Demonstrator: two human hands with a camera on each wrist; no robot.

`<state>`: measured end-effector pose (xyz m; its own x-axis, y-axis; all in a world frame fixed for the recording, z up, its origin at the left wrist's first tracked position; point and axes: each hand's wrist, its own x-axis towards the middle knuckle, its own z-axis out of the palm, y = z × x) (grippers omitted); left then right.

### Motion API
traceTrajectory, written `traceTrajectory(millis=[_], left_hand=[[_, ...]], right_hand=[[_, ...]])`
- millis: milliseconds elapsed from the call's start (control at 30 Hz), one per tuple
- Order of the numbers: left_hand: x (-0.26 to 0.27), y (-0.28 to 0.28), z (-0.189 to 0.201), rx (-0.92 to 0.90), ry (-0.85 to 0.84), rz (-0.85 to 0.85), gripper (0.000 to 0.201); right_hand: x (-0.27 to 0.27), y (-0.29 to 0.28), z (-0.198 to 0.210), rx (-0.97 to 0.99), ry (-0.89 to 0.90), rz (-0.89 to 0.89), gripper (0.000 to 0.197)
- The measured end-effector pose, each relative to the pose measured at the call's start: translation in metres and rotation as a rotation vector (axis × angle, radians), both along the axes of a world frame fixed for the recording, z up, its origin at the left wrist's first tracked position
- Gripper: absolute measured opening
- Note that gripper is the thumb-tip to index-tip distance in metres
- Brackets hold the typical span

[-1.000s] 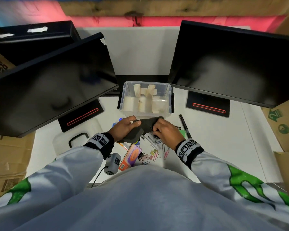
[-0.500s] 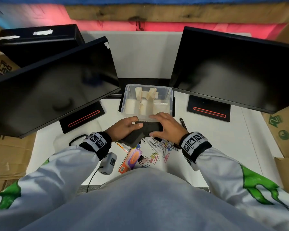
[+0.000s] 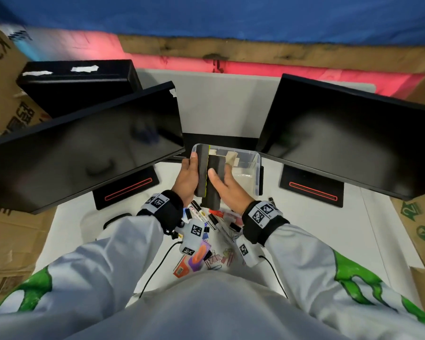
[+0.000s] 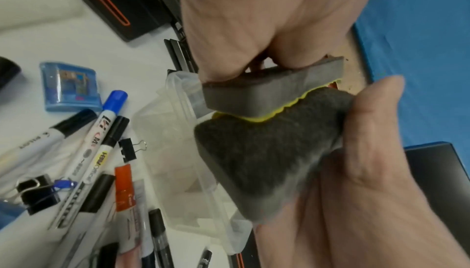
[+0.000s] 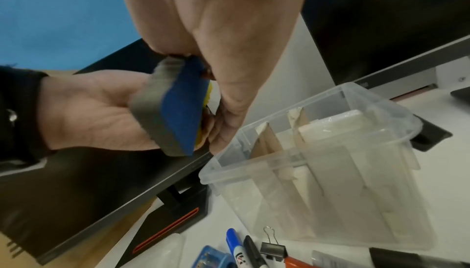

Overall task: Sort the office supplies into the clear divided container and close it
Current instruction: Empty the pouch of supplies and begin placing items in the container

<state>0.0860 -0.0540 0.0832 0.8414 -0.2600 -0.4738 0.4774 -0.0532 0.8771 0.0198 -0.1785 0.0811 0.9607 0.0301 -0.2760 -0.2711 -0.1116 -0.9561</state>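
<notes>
Both hands hold two grey felt board erasers (image 3: 210, 179) side by side, above the near-left corner of the clear divided plastic container (image 3: 253, 173). Left hand (image 3: 187, 179) fingers clamp one; right hand (image 3: 227, 187) fingers clamp the other. Markers (image 4: 101, 131) lie on the white worktop (image 3: 304, 217).

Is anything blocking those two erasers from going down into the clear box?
Nothing visible. Both erasers, one in the left hand and one in the right hand, sit above the clear box, which is lidless. Cardboard dividers split the inside, so they need a wide enough compartment.
</notes>
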Motion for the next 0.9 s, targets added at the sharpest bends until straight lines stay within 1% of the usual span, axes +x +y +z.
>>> traceTrajectory(millis=[100,167,200,267,300,367,400,433,467,500,533,600,667,700,800,867,900], left_hand=[[0.007,-0.004,-0.002,-0.057,0.014,-0.009,0.052],[0.013,-0.002,-0.006,-0.006,-0.014,-0.055,0.044],[0.018,-0.001,-0.011,0.068,-0.049,-0.107,0.040],[0.030,0.008,-0.025,0.313,-0.164,-0.220,0.031],[0.036,0.014,-0.033,0.463,-0.225,-0.259,0.030],[0.042,0.028,-0.041,0.744,-0.282,-0.262,0.036],[0.042,0.034,-0.043,0.819,-0.285,-0.266,0.038],[0.043,0.040,-0.047,0.817,-0.249,-0.291,0.039],[0.043,0.045,-0.049,0.753,-0.193,-0.325,0.037],[0.042,0.048,-0.051,0.676,-0.128,-0.356,0.033],[0.041,0.049,-0.054,0.620,-0.088,-0.371,0.029],[0.037,0.049,-0.057,0.547,-0.050,-0.355,0.021],[0.030,0.048,-0.056,0.475,-0.008,-0.332,0.019],[0.028,0.048,-0.057,0.460,0.007,-0.331,0.020],[0.028,0.050,-0.060,0.509,-0.017,-0.355,0.020],[0.029,0.051,-0.065,0.510,-0.039,-0.357,0.019],[0.030,0.053,-0.068,0.511,-0.051,-0.360,0.019]], right_hand=[[0.009,-0.001,-0.001,-0.069,-0.016,0.027,0.054],[0.016,-0.002,-0.001,-0.084,-0.022,-0.025,0.051],[0.020,-0.004,-0.001,-0.100,-0.030,-0.064,0.048],[0.033,-0.007,0.000,-0.128,-0.015,-0.133,0.048],[0.042,-0.009,-0.003,-0.141,0.031,-0.159,0.050],[0.063,-0.010,-0.006,-0.175,0.176,-0.174,0.048],[0.073,-0.009,-0.007,-0.191,0.254,-0.148,0.046],[0.082,-0.007,-0.007,-0.214,0.314,-0.120,0.049],[0.090,-0.003,-0.004,-0.276,0.363,-0.086,0.059],[0.096,0.002,-0.001,-0.371,0.405,-0.050,0.069],[0.101,0.007,0.002,-0.496,0.427,-0.015,0.073],[0.109,0.017,0.001,-0.707,0.445,0.022,0.068],[0.114,0.027,0.002,-0.894,0.455,0.072,0.066],[0.117,0.031,0.000,-0.956,0.445,0.088,0.063],[0.116,0.040,-0.001,-1.111,0.435,0.139,0.049],[0.113,0.048,-0.005,-1.213,0.436,0.176,0.051],[0.111,0.051,-0.007,-1.231,0.450,0.200,0.052]])
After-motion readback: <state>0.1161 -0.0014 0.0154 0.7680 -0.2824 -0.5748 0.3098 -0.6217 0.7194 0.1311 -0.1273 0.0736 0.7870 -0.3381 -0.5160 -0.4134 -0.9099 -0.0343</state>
